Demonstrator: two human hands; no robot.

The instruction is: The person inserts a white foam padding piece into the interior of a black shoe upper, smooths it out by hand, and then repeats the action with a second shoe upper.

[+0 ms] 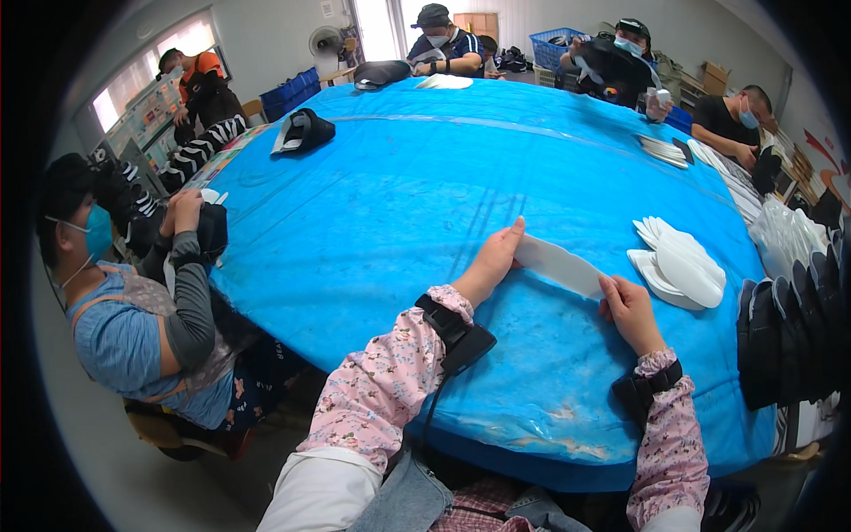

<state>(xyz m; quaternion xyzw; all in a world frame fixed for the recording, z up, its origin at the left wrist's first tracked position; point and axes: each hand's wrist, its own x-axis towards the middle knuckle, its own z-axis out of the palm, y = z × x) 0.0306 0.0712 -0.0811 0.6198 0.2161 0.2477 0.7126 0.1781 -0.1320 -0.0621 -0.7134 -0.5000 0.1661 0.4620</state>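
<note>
A thin white insole [560,265] is stretched between my two hands above the blue-covered table [381,213]. My left hand [494,261] pinches its left end, thumb on top. At the other end, the fingers of my right hand [629,312] are closed on its edge. Just beyond my right hand lies a fanned pile of white insoles [681,266], apart from it. Floral sleeves and black wrist straps cover both my forearms.
Black shoe uppers [789,332] stand in a row at the right edge, beside a clear plastic bag [787,235]. A black piece [304,132] lies at the far left. A co-worker [142,310] sits at left; several others work around the far side.
</note>
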